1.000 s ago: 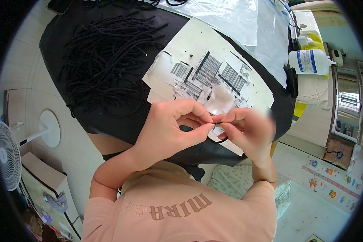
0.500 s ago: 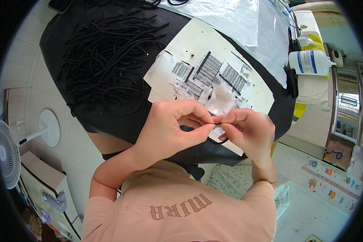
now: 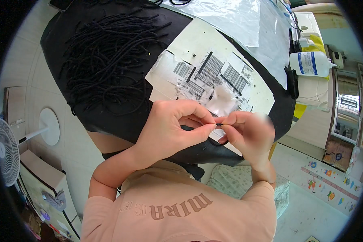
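Between my two hands is a thin black cord (image 3: pixel 219 124), pinched where its ends seem to meet. My left hand (image 3: pixel 171 125) holds it between thumb and forefinger. From the other side my right hand (image 3: pixel 246 131) pinches it the same way, fingertips almost touching the left ones. Part of the cord loops below the fingers; the rest is hidden by them. Just beyond the hands lies a pale cardboard sheet (image 3: pixel 201 40) with printed labels. A whitish, smeared patch (image 3: pixel 222 101) sits on it near my fingertips.
A large heap of black cords (image 3: pixel 109 60) covers the left of the black-topped table (image 3: pixel 54 44). Clear plastic bags (image 3: pixel 238 20) lie at the back. A white bottle (image 3: pixel 309 63) with a blue label stands at the right. A white fan (image 3: pixel 6 151) is at the far left.
Both hands keep their pinch on the cord, nearly still. The view has shifted very slightly.
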`<act>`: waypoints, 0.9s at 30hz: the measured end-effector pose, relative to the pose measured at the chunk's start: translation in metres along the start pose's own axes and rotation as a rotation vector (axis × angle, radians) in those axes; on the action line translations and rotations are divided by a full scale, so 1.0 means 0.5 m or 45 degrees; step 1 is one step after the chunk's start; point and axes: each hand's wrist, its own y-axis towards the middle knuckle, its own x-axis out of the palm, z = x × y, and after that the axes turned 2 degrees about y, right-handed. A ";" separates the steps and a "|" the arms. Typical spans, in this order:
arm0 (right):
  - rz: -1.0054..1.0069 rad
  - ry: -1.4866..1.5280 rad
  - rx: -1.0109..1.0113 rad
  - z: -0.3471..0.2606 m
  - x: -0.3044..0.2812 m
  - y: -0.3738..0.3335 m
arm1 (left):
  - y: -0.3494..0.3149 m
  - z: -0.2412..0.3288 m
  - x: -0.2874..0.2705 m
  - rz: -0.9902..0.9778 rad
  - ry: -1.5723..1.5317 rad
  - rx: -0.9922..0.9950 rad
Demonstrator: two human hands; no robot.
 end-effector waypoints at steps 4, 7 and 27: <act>0.020 0.024 0.019 0.001 0.006 -0.006 | 0.000 -0.002 -0.001 -0.004 0.020 0.011; 0.036 0.046 0.015 0.004 0.011 -0.009 | -0.001 0.000 0.000 -0.003 0.023 0.027; -0.290 0.366 0.105 -0.062 0.034 0.081 | 0.009 -0.006 -0.033 -0.260 -0.745 0.326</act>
